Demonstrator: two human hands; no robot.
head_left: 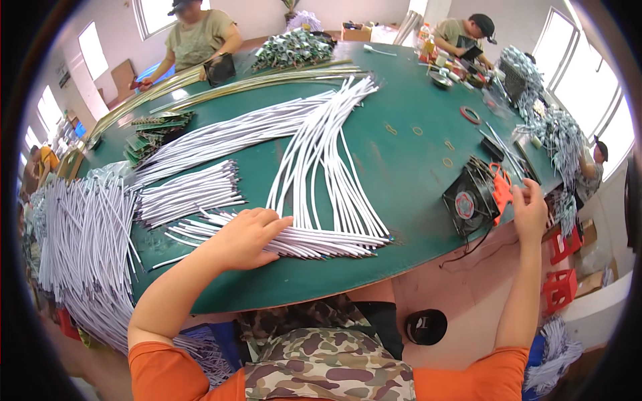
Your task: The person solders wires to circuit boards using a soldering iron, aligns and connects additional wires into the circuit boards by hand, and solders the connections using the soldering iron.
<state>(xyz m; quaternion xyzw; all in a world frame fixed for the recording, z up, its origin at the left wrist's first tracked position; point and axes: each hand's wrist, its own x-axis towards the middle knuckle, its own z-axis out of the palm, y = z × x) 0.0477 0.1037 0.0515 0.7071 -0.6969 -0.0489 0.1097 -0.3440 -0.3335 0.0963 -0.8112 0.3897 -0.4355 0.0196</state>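
My left hand (pixel 251 237) lies over a bundle of white cables (pixel 328 242) near the table's front edge. Its fingers curve over the bundle with the thumb on the near side. Farther out, my right hand (pixel 530 208) has its bent fingers at an orange-handled tool (pixel 501 190); its working end is hidden. This tool is beside a black fan (pixel 469 200). Two long bunches of white cables, a slanting one (pixel 321 154) and a flatter one (pixel 227 139), cross in mid-table. Shorter cut cables (pixel 190 192) lie left of them.
A thick heap of cables (pixel 87 247) hangs over the left edge. Green circuit boards (pixel 155 137) and a pile of small parts (pixel 294 50) sit farther back. Rubber bands (pixel 417 131) and a tape roll (pixel 470 115) lie to the right. Other people work around the green table (pixel 401 87).
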